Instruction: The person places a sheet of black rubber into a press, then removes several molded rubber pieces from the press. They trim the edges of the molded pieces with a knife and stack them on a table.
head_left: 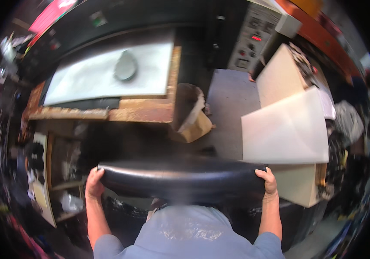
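A glossy black sheet [180, 177] spans the space before my torso, bowed along its length and slightly blurred. My left hand [94, 183] is closed on its left end, thumb over the top edge. At the opposite end, my right hand [268, 183] grips the sheet in the same way. Beyond it, a white panel [81, 82] lies on a worn wooden-edged workbench [146, 110]. On that panel rests a grey-green, teardrop-shaped object [125, 67], whose kind I cannot make out.
A brown bag-like container [193, 127] stands right of the bench. Large off-white boards [286, 129] occupy the right side, near a control panel [250, 39] with a red display. At left is a low open shelf [66, 186] holding loose items.
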The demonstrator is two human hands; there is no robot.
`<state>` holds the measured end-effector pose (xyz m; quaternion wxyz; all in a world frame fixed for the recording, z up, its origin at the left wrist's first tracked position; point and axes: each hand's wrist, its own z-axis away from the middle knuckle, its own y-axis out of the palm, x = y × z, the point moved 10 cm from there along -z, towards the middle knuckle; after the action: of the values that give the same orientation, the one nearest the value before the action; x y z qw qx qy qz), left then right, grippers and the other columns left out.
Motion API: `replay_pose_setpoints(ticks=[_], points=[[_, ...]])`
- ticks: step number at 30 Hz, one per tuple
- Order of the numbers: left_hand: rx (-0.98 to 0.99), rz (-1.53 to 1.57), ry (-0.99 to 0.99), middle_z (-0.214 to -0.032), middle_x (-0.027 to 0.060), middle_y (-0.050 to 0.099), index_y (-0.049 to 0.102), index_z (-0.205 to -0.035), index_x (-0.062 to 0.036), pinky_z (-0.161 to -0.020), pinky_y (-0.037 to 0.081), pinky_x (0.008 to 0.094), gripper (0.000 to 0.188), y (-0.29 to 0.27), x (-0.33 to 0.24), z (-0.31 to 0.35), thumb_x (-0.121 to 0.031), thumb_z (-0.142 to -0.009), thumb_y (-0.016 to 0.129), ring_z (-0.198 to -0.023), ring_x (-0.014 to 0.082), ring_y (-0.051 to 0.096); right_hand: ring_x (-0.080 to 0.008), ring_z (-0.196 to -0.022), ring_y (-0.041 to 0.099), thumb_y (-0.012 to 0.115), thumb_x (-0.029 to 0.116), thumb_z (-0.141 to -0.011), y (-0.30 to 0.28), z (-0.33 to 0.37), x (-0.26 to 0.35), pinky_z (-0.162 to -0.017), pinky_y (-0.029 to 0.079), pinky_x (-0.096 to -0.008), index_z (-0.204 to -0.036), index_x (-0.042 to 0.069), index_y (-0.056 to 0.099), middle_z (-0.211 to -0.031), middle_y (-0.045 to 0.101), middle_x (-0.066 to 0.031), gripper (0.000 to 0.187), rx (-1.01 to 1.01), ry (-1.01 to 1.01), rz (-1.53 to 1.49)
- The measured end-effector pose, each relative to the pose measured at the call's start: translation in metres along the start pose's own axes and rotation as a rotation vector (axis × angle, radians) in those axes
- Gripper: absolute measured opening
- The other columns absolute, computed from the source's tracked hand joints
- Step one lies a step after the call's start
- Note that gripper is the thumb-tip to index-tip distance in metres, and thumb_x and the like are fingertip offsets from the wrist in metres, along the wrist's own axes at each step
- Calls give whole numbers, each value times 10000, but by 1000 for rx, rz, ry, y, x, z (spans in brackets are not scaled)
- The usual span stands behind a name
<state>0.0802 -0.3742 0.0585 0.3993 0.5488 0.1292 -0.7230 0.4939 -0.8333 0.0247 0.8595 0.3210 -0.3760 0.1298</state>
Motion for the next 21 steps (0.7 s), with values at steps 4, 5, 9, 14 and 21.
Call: replay_pose_setpoints(ticks=[4, 5, 9, 14, 21], points=[[-176, 67, 274, -1162, 144, 737, 676, -1201, 49, -978, 547, 369, 325, -69, -69, 46, -182, -979, 620, -1063, 228, 706, -270, -957, 756, 619, 88, -916, 86, -37, 45, -900, 607, -367, -1195, -92, 682, -1078, 763, -188, 338, 114, -7, -88], [-197, 57, 433, -1178, 136, 727, 670, -1199, 38, -984, 543, 367, 308, -84, -91, 61, -174, -984, 608, -1082, 228, 695, -269, -954, 754, 611, 101, -920, 111, -45, 54, -897, 604, -359, -1234, -93, 660, -1102, 757, -194, 373, 164, -21, -110], [-352, -96, 620, -1229, 114, 707, 651, -1236, -14, -1059, 509, 394, 308, -146, -174, 99, -239, -1050, 553, -1130, 240, 675, -228, -914, 738, 584, 134, -941, 204, -77, 78, -861, 593, -329, -1085, -56, 705, -1040, 760, -154, 266, 184, -49, -109], [-605, -641, 798, -1231, 143, 714, 652, -1256, 0, -1110, 492, 402, 355, -214, -321, 53, -270, -1110, 474, -1161, 282, 684, -201, -936, 718, 553, 344, -1084, 369, -157, 143, -913, 569, -352, -1161, -18, 696, -1055, 750, -122, 397, -20, -846, 482], [-813, -802, 278, -1543, 242, 539, 551, -1484, 27, -1236, 335, 468, 724, -400, -239, -207, -531, -1026, 614, -1475, 415, 457, -408, -1350, 540, 675, 296, -1015, 519, -305, 5, -1150, 407, -514, -1358, -62, 620, -1405, 613, -259, 499, -197, -953, 1335]])
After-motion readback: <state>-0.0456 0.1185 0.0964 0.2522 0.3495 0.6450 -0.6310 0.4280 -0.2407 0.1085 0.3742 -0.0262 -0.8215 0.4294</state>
